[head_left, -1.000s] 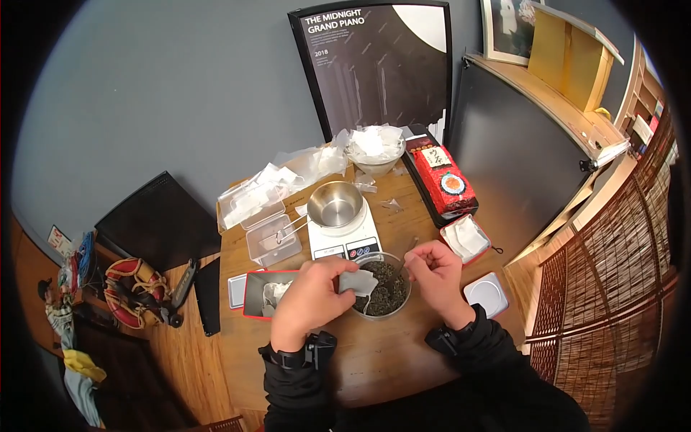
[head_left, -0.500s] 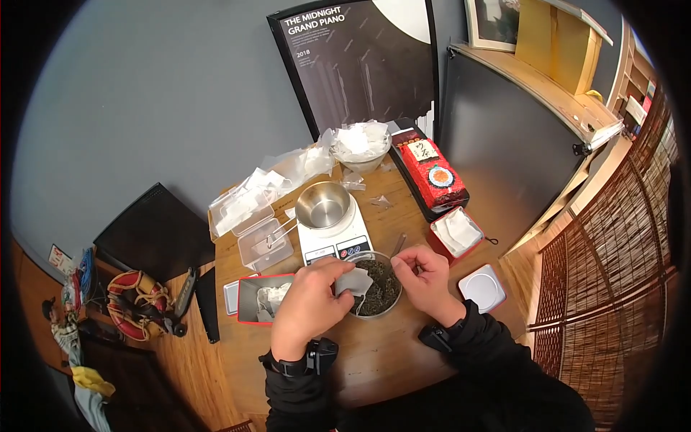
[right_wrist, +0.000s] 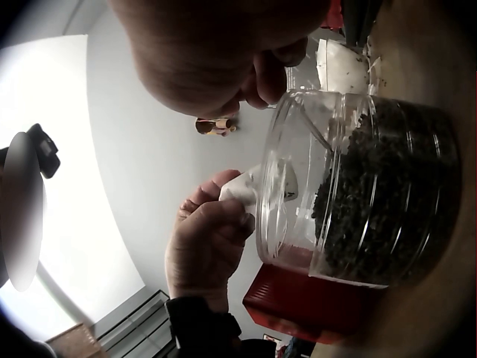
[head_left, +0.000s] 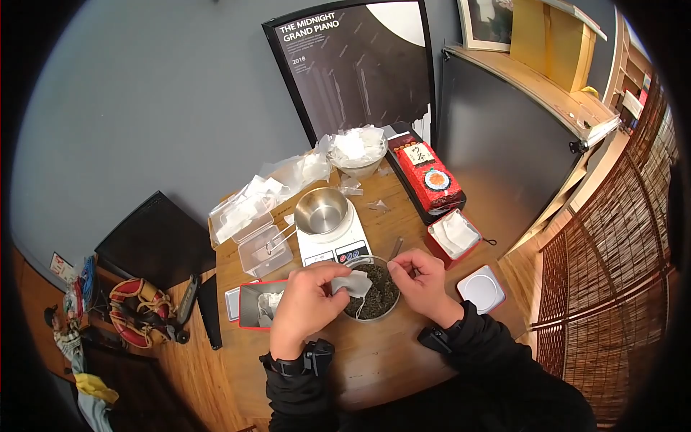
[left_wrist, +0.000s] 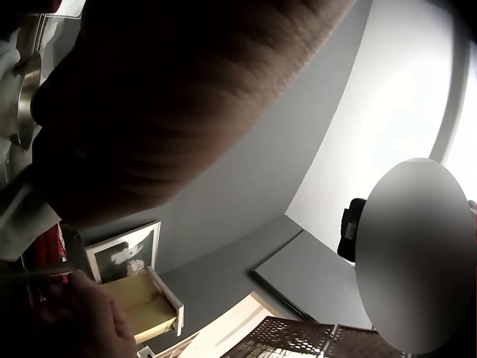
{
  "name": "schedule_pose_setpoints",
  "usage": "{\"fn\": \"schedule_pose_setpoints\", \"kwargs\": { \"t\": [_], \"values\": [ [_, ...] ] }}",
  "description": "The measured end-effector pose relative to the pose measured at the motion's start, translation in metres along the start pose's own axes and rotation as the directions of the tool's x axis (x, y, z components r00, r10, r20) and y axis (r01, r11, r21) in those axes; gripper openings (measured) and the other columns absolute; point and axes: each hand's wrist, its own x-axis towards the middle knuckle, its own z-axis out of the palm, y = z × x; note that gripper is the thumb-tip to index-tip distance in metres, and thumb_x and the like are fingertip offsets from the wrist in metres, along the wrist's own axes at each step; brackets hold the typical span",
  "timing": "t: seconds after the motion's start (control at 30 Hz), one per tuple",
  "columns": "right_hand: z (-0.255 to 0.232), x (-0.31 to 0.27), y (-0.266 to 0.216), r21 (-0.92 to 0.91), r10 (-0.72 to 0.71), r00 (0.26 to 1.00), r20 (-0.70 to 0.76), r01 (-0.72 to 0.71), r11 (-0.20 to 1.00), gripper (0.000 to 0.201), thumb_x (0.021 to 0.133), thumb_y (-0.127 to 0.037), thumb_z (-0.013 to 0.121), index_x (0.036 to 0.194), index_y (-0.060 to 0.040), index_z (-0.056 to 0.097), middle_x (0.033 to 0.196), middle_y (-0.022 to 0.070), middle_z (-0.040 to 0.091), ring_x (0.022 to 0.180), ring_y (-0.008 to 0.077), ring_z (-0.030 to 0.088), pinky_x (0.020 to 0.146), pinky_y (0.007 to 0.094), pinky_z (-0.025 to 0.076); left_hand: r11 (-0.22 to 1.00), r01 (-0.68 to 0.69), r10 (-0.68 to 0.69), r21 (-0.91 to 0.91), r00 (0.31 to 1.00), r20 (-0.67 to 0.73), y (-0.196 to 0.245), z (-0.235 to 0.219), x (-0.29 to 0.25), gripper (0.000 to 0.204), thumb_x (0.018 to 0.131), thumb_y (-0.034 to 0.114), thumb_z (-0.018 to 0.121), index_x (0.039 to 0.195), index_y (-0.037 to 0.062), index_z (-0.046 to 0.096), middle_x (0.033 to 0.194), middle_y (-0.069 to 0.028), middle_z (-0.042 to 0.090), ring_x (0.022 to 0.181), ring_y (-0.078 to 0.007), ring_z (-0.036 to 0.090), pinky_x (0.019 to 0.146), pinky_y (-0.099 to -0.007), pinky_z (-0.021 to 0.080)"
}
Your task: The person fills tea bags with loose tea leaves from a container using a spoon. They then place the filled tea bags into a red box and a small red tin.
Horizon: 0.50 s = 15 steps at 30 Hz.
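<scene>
In the head view my left hand (head_left: pixel 311 301) pinches a white tea bag (head_left: pixel 354 283) at the left side of a clear plastic jar (head_left: pixel 397 306). A thin string hangs from the bag over the rim. Dark loose tea leaves (head_left: pixel 374 299) fill the lower part of the jar. My right hand (head_left: pixel 423 283), at the right rim, has thumb and forefinger pinched together on a thin metal spoon (head_left: pixel 396 248); its shaft (right_wrist: pixel 317 130) slants into the jar in the right wrist view. The tea bag (right_wrist: pixel 279 181) is right at the jar's mouth there.
A steel pot (head_left: pixel 321 211) rests on a white kitchen scale (head_left: pixel 353 234) behind the jar. Red tins with white bags stand left (head_left: pixel 248 306) and right (head_left: pixel 455 234). A red tea package (head_left: pixel 428 173), a heaped bowl (head_left: pixel 358 167) and clear plastic boxes (head_left: pixel 265 252) stand behind.
The head view has turned slightly, so the table sits further left in it. Both hands keep nearly the same places at the jar, with the tea bag still between the left fingers.
</scene>
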Motion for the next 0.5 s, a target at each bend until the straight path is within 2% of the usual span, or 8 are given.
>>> {"fn": "schedule_pose_setpoints", "kwargs": {
  "t": [0.03, 0.1, 0.13, 0.2, 0.33, 0.4, 0.43, 0.5],
  "values": [
    [0.000, 0.000, 0.000, 0.000, -0.001, 1.000, -0.001, 0.001, 1.000, 0.008, 0.087, -0.004, 0.071, 0.085, 0.0009, 0.065, 0.071, 0.0042, 0.065, 0.059, 0.0060, 0.059, 0.053, 0.0218, 0.047, 1.000, -0.001, 0.001, 0.001, 1.000, 0.000, -0.001, 0.000, 0.000, 0.032, 0.072, -0.001, 0.067, 0.103, -0.0028, 0.070, 0.089, -0.0141, 0.071, 0.060, -0.0172, 0.062, 0.058, -0.0291, 0.050],
    [0.000, 0.001, -0.002, -0.011, -0.041, 0.999, 0.012, 0.041, 0.999, 0.006, 0.086, -0.003, 0.071, 0.086, 0.0003, 0.066, 0.072, 0.0049, 0.065, 0.057, 0.0065, 0.058, 0.052, 0.0220, 0.045, 0.996, 0.043, -0.045, -0.076, 0.999, -0.021, -0.002, -0.002, -0.001, 0.031, 0.074, -0.001, 0.069, 0.105, -0.0019, 0.071, 0.083, -0.0069, 0.071, 0.058, -0.0094, 0.055, 0.055, -0.0250, 0.047],
    [-0.001, 0.001, -0.003, -0.011, -0.041, 0.999, 0.010, 0.042, 0.999, 0.006, 0.086, -0.003, 0.071, 0.086, 0.0003, 0.066, 0.072, 0.0049, 0.065, 0.057, 0.0065, 0.058, 0.052, 0.0220, 0.045, 0.996, 0.042, -0.044, -0.075, 0.999, -0.020, -0.003, -0.003, -0.002, 0.031, 0.074, -0.001, 0.069, 0.105, -0.0019, 0.071, 0.083, -0.0069, 0.071, 0.058, -0.0094, 0.055, 0.055, -0.0250, 0.047],
    [-0.004, 0.002, -0.005, -0.039, -0.079, 0.993, 0.086, 0.082, 0.996, 0.005, 0.084, -0.001, 0.072, 0.087, -0.0007, 0.068, 0.074, 0.0065, 0.065, 0.057, 0.0094, 0.058, 0.051, 0.0240, 0.044, 0.974, 0.103, -0.111, -0.201, 0.993, -0.031, -0.004, -0.005, -0.003, 0.030, 0.077, -0.003, 0.069, 0.107, 0.0001, 0.073, 0.079, 0.0006, 0.069, 0.059, -0.0031, 0.050, 0.054, -0.0213, 0.043],
    [-0.003, 0.005, -0.009, -0.054, -0.198, 0.969, 0.148, 0.208, 0.977, 0.011, 0.080, 0.000, 0.073, 0.089, -0.0021, 0.069, 0.078, 0.0071, 0.065, 0.062, 0.0164, 0.059, 0.056, 0.0291, 0.047, 0.944, 0.127, -0.146, -0.306, 0.988, -0.039, -0.011, -0.011, -0.002, 0.031, 0.074, -0.010, 0.070, 0.104, -0.0003, 0.074, 0.086, 0.0008, 0.068, 0.064, -0.0004, 0.048, 0.057, -0.0174, 0.041],
    [-0.002, 0.009, -0.014, -0.084, -0.348, 0.913, 0.211, 0.372, 0.924, 0.017, 0.076, 0.001, 0.074, 0.092, -0.0029, 0.070, 0.085, 0.0074, 0.067, 0.073, 0.0233, 0.061, 0.067, 0.0341, 0.049, 0.872, 0.076, -0.117, -0.484, 0.992, -0.054, -0.017, -0.011, -0.002, 0.032, 0.075, -0.014, 0.068, 0.106, -0.0042, 0.072, 0.091, -0.0043, 0.072, 0.066, -0.0015, 0.053, 0.059, -0.0173, 0.044],
    [-0.002, 0.009, -0.016, -0.083, -0.349, 0.913, 0.212, 0.373, 0.924, 0.017, 0.076, 0.001, 0.074, 0.092, -0.0029, 0.070, 0.085, 0.0074, 0.067, 0.073, 0.0233, 0.061, 0.067, 0.0341, 0.049, 0.872, 0.076, -0.117, -0.484, 0.992, -0.056, -0.018, -0.011, -0.001, 0.032, 0.075, -0.014, 0.068, 0.106, -0.0042, 0.072, 0.091, -0.0043, 0.072, 0.066, -0.0015, 0.053, 0.059, -0.0173, 0.044],
    [-0.001, 0.009, -0.019, -0.063, -0.383, 0.897, 0.221, 0.406, 0.912, 0.023, 0.075, 0.001, 0.074, 0.097, -0.0029, 0.070, 0.095, 0.0082, 0.067, 0.083, 0.0267, 0.061, 0.074, 0.0367, 0.048, 0.765, 0.074, -0.132, -0.640, 0.990, -0.042, -0.018, -0.010, -0.001, 0.033, 0.075, -0.016, 0.066, 0.106, -0.0070, 0.070, 0.099, -0.0125, 0.074, 0.069, -0.0038, 0.059, 0.061, -0.0183, 0.047]
  ]
}}
